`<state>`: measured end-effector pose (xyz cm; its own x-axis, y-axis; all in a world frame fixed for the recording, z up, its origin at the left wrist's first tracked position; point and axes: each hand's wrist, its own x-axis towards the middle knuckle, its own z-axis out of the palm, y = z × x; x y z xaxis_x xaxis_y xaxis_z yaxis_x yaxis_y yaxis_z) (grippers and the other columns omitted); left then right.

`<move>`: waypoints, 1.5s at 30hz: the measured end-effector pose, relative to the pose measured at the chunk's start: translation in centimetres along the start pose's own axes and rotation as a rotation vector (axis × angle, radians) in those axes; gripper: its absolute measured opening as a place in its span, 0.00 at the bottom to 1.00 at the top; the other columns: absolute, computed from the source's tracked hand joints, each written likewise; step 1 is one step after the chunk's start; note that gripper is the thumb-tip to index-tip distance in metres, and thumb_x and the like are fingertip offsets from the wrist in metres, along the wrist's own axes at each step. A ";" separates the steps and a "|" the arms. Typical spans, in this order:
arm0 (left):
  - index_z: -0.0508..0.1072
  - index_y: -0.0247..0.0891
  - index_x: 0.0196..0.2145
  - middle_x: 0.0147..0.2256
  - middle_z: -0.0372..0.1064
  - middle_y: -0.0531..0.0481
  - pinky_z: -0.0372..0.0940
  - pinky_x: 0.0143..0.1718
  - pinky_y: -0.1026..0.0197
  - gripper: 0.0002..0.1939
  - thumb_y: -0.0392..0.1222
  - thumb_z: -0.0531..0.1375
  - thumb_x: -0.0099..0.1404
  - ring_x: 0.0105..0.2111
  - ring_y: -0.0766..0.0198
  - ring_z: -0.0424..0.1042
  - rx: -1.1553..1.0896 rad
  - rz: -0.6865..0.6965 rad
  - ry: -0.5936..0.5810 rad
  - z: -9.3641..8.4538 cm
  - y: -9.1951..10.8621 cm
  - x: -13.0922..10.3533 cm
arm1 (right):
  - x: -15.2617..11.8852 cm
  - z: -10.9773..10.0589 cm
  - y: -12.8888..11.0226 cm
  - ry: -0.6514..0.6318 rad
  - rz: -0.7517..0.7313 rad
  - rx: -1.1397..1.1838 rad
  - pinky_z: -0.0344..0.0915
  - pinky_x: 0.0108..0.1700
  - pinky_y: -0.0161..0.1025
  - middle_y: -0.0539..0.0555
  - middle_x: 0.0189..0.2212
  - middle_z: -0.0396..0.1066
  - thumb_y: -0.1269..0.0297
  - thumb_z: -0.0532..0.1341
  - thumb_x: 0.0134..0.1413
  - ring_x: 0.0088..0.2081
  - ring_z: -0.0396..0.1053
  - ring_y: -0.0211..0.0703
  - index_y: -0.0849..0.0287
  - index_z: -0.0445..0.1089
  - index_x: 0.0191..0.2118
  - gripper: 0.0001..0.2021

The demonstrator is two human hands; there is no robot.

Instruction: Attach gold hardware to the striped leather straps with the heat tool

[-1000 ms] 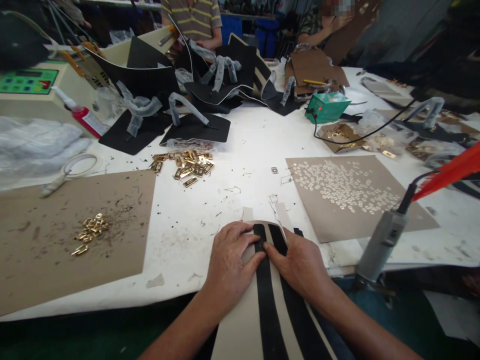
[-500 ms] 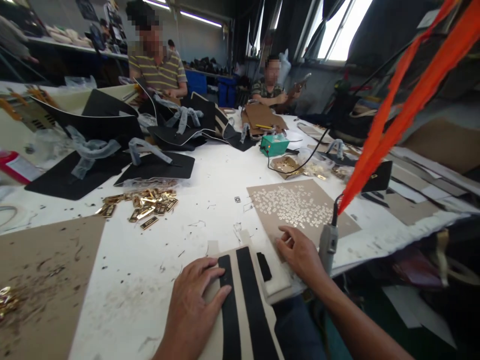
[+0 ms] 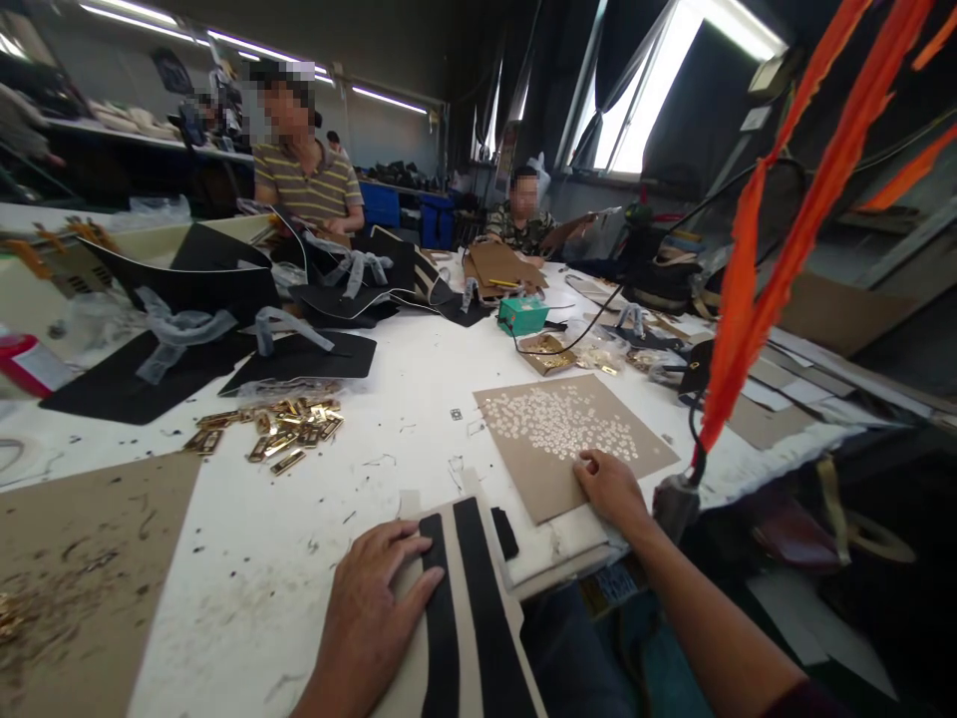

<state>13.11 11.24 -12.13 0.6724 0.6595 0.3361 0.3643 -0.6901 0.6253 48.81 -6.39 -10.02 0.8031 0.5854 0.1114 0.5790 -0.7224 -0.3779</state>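
My left hand [image 3: 374, 598] lies flat on a cream panel [image 3: 465, 608] with two black stripes, its fingers on the left stripe. The panel lies at the table's front edge. My right hand [image 3: 617, 491] is at the right side of a brown cardboard sheet [image 3: 536, 491], thumb and fingers bent together. Many small pale rings [image 3: 557, 414], like washers, are scattered over this sheet, up to the fingertips. What the fingertips hold, if anything, is too small to make out. A dark-topped tool [image 3: 677, 502] on a cord hangs just right of my right wrist, beside orange strips [image 3: 737, 309].
Gold metal plates [image 3: 288, 444] lie left of centre, behind a second cardboard sheet [image 3: 112, 538]. Black panels with wrapped handles [image 3: 306, 361] fill the back left. A green box [image 3: 523, 315] with a cord stands farther back. Two people sit across the table.
My right hand has moved away from beside the striped panel to the cardboard sheet, reaching the rings. My left hand stays on the panel. The view has tilted up slightly.
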 end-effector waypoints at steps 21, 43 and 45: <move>0.80 0.46 0.44 0.52 0.74 0.48 0.63 0.58 0.41 0.11 0.41 0.68 0.62 0.55 0.49 0.69 -0.017 -0.073 -0.032 -1.1 2.3 -0.5 | 0.9 -1.5 -1.4 -0.133 -0.169 -0.528 0.48 0.33 0.41 0.60 0.34 0.77 0.60 0.55 0.68 0.37 0.73 0.50 0.60 0.76 0.34 0.15; 0.80 0.45 0.42 0.51 0.74 0.50 0.61 0.59 0.46 0.12 0.40 0.72 0.60 0.55 0.53 0.69 -0.077 -0.085 0.003 -1.2 3.1 -1.2 | -8.4 -0.1 -14.4 -0.563 -0.584 0.282 0.59 0.36 0.37 0.48 0.28 0.70 0.55 0.54 0.66 0.32 0.67 0.43 0.56 0.72 0.34 0.14; 0.80 0.45 0.42 0.51 0.74 0.50 0.61 0.58 0.46 0.12 0.40 0.72 0.60 0.55 0.53 0.69 -0.078 -0.085 0.002 -1.2 3.1 -1.2 | -9.4 0.8 -16.6 -0.591 -0.655 0.245 0.58 0.37 0.37 0.48 0.30 0.71 0.57 0.55 0.66 0.33 0.67 0.42 0.56 0.71 0.34 0.12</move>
<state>12.67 8.69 -9.77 0.6401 0.7152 0.2807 0.3689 -0.6065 0.7043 31.49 0.39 -5.57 0.0824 0.9924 -0.0909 0.7933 -0.1205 -0.5968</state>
